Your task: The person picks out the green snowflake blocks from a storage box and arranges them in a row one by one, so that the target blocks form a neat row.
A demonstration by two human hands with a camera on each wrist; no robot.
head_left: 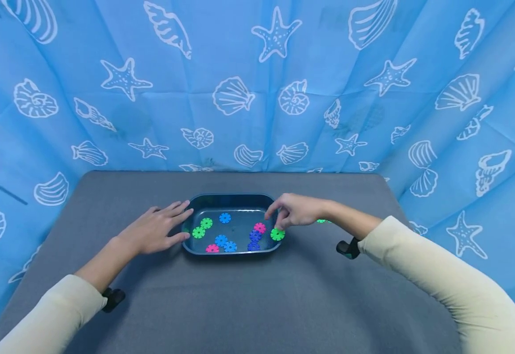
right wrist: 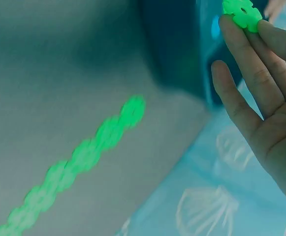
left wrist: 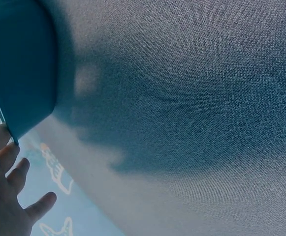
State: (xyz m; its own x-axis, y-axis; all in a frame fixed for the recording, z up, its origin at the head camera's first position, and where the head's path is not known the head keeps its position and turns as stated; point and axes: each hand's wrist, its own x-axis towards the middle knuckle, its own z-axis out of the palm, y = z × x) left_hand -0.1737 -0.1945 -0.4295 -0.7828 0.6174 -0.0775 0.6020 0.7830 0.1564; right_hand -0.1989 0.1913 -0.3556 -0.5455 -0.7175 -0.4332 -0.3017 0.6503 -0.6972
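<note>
At the right end of a dark blue tray [head_left: 230, 253], my right hand [head_left: 299, 210] pinches a green notched disc [right wrist: 243, 14] between thumb and fingers, over the rim. My left hand [head_left: 153, 230] has its fingers spread and fairly straight, with the fingertips at the tray's left rim. Inside the tray lie flat notched discs: two green discs [head_left: 198, 232] at the left, several light blue discs [head_left: 225, 218], pink discs [head_left: 259, 227] and dark blue discs [head_left: 255, 236]. A row of green discs [right wrist: 86, 155] lies on the table, mostly hidden behind my right forearm in the head view.
The tray stands on a grey cloth-covered table [head_left: 222, 300]. Behind the table's far edge hangs a blue curtain [head_left: 257, 128] with white shells and starfish. A black wrist camera [head_left: 348, 248] sits under my right wrist, another [head_left: 113, 299] under my left.
</note>
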